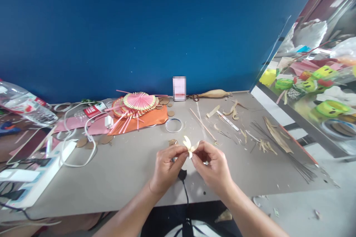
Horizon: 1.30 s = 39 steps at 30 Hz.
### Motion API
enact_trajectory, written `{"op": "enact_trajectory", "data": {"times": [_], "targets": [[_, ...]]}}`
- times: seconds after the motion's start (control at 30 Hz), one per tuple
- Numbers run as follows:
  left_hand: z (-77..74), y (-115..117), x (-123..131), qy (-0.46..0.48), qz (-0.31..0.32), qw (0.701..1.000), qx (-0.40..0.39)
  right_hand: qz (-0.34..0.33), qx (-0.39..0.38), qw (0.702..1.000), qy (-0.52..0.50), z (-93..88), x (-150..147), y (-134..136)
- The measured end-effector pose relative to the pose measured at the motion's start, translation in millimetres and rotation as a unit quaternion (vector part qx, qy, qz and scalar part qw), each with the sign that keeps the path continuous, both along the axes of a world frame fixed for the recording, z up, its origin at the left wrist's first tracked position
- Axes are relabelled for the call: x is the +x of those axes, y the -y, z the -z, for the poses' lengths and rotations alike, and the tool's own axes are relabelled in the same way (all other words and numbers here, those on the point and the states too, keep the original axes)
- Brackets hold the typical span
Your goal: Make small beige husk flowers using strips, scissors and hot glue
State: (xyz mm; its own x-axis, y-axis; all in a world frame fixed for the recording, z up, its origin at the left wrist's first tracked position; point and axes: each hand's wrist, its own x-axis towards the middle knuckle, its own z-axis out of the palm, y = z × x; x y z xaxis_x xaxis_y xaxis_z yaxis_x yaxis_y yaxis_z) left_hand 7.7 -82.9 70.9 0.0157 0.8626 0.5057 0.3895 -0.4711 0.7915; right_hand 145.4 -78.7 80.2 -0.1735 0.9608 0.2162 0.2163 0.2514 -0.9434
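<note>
Here's the left hand (168, 163), thumb and forefinger pinched on a pale petalled piece (189, 149); the right hand (213, 163) pinches its right side, both just above the near middle of the bench (133, 181). Several petals already splay from one centre, so it looks partly formed; no stem shows. Out to the right, dried strips (213, 111), a broad husk (276, 133) and thin wires (300, 163) lie loose, apparently unused. Now the hard part: fingertips cover the join, a black object (182, 174) is half hidden below, and the far card (179, 88) is pixelated.
</note>
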Motion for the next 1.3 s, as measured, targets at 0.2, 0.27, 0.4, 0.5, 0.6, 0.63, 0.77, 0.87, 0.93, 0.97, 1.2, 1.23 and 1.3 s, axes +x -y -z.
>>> {"op": "enact_trajectory", "data": {"times": [0.2,0.27,0.4,0.5,0.6,0.63,0.77,0.87,0.93,0.97,1.2,1.23,1.3], "targets": [[4.5,0,1,0.019,0.005,1.000,0.022,0.003,0.038,0.999,-0.010,-1.9,-1,2],[5.9,-1,1,0.034,0.003,0.999,0.029,0.003,0.047,0.999,-0.011,-2.7,-1,2],[5.8,-1,2,0.056,-0.002,0.998,-0.002,0.007,0.045,0.999,-0.003,-3.6,-2,1],[5.5,-1,2,0.080,0.011,0.996,-0.034,0.011,0.051,0.999,0.007,-2.9,-3,0],[6.4,0,2,0.103,0.010,0.993,-0.054,0.012,0.077,0.997,0.024,-0.9,-3,1],[7.1,0,3,0.111,0.008,0.992,-0.062,0.015,0.088,0.996,0.031,-0.1,-3,2],[10.7,1,4,0.149,0.011,0.982,-0.112,0.052,0.167,0.984,0.039,2.0,-3,5],[13.1,2,6,0.175,0.014,0.976,-0.128,0.052,0.244,0.967,0.059,1.0,-2,6],[13.0,3,8,0.190,0.015,0.973,-0.128,0.047,0.270,0.958,0.081,-0.8,-3,5],[12.4,3,9,0.196,0.015,0.972,-0.130,0.045,0.278,0.955,0.089,-1.8,-3,5],[7.5,6,12,0.214,0.016,0.964,-0.160,0.014,0.275,0.958,0.081,-4.7,-1,2],[7.9,6,12,0.216,0.018,0.963,-0.161,0.009,0.268,0.961,0.074,-4.2,-1,2],[9.2,6,12,0.220,0.020,0.961,-0.164,0.006,0.261,0.963,0.066,-3.4,-1,2]]}}
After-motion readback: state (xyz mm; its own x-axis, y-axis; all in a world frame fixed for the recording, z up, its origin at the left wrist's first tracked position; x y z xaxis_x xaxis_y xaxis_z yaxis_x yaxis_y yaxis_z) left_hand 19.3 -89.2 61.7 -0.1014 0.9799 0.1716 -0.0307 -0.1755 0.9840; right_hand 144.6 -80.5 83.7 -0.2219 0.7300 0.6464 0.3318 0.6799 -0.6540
